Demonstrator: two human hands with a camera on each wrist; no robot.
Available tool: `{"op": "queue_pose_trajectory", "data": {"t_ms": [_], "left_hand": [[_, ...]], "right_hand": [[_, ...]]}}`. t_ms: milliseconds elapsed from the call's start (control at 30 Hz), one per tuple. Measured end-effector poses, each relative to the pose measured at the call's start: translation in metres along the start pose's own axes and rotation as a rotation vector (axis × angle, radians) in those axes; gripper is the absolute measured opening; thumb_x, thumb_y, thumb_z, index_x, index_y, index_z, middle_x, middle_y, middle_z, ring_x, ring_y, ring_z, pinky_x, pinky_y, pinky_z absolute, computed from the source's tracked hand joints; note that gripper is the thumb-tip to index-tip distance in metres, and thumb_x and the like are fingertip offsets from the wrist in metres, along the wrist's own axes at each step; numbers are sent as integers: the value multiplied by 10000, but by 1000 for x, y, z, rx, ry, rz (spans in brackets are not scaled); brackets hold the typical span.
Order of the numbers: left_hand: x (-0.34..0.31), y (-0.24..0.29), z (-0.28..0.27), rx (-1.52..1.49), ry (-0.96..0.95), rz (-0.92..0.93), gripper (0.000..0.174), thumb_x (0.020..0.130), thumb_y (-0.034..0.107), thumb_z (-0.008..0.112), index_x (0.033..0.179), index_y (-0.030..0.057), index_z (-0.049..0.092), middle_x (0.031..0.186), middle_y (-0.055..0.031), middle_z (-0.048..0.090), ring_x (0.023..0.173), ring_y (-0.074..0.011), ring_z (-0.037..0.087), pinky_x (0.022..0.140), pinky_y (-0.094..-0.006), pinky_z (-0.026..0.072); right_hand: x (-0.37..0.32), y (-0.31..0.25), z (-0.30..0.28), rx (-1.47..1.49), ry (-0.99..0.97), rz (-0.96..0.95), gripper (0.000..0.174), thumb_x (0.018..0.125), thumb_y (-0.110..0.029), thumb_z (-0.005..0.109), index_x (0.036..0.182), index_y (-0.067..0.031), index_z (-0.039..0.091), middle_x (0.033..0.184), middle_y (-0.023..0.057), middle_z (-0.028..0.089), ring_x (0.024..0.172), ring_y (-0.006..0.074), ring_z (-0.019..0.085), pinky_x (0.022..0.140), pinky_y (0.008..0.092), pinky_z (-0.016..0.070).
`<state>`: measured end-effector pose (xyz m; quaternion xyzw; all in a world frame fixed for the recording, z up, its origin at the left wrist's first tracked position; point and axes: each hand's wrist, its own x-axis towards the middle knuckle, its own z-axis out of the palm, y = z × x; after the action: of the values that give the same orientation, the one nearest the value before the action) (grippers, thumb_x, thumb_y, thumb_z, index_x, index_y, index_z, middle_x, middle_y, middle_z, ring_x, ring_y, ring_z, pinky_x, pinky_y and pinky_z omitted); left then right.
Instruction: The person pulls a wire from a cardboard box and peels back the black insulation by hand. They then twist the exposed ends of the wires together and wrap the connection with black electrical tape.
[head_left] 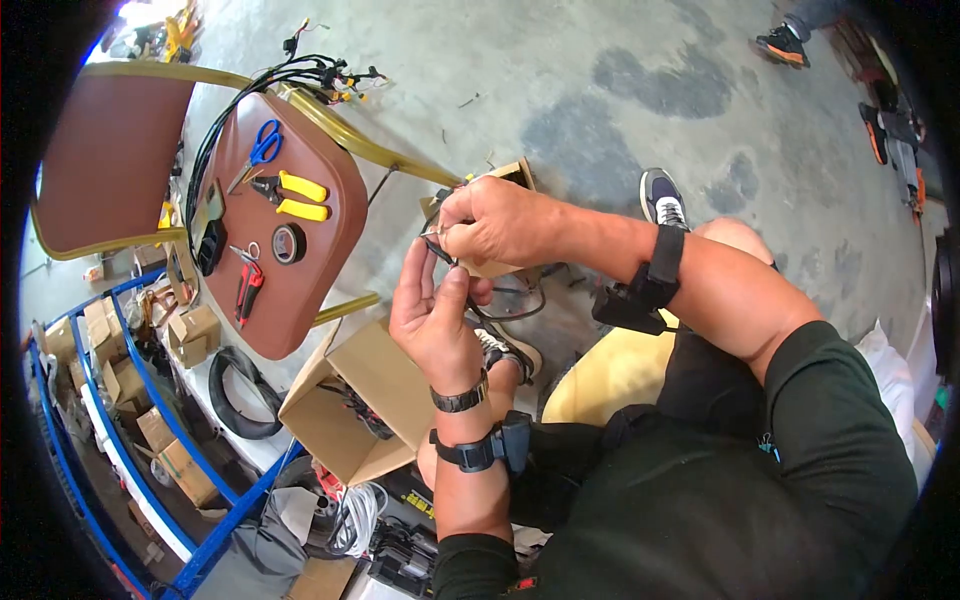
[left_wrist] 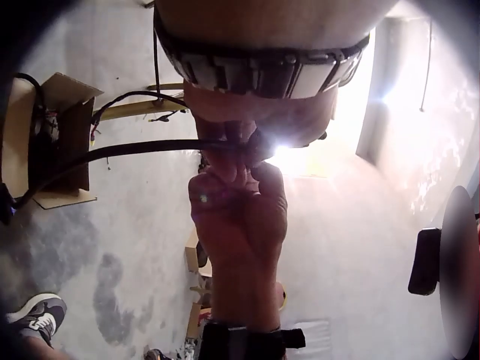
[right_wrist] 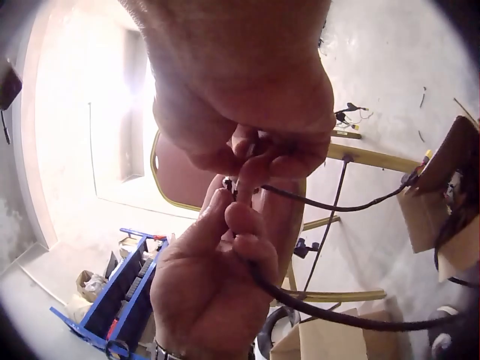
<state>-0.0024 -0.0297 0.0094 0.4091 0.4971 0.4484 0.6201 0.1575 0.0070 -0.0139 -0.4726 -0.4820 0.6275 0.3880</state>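
Observation:
Both hands meet in front of the body at a black cable (right_wrist: 345, 321). My left hand (head_left: 436, 325) grips it near its end, thumb and fingers pressed together, and the cable trails out past the fingers. From above, my right hand (head_left: 512, 224) pinches with curled fingers at the thin end of the cable, close to the left fingertips. In the right wrist view, a second dark cable (right_wrist: 322, 204) runs from the right fingers toward a carton. The pinched tip itself is mostly hidden by the fingers.
A brown chair seat (head_left: 290, 325) at the left bears blue scissors (head_left: 265, 145), yellow-handled wire strippers (head_left: 302, 210), black tape (head_left: 289, 243) and a red-handled tool (head_left: 249, 288). Bundled black cables (head_left: 300, 72) hang over its edge. An open carton (head_left: 390, 385) and blue rack (head_left: 165, 395) stand nearby.

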Motion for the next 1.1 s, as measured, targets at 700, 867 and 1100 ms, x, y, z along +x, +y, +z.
{"op": "queue_pose_trajectory", "data": {"t_ms": [700,867,1100], "left_hand": [[10,-1,-19,-261,-58,-39,581,846,-59,530,1413,-41,406,1319,-205,563,682,-184,604,589,-268,516],[11,3,-18,-268,-68,-38,627,808,-37,523,1423,-38,399,1374,-226,519,720,-214,629,615,-286,531],[7,6,-4,-271,-177,-26,672,795,-39,516,1447,-42,353,1425,-233,466,845,-269,675,702,-332,586]], "right_hand": [[-10,-12,0,29,-49,-62,234,811,-93,581,983,29,683,804,81,662,687,136,591,640,290,491],[-10,-12,-4,-188,-1,-204,233,777,-79,575,951,16,697,840,115,681,755,188,626,712,314,502],[-12,-8,-16,-61,-19,-170,157,808,-107,642,895,22,668,848,111,682,780,174,644,715,324,515]]}}
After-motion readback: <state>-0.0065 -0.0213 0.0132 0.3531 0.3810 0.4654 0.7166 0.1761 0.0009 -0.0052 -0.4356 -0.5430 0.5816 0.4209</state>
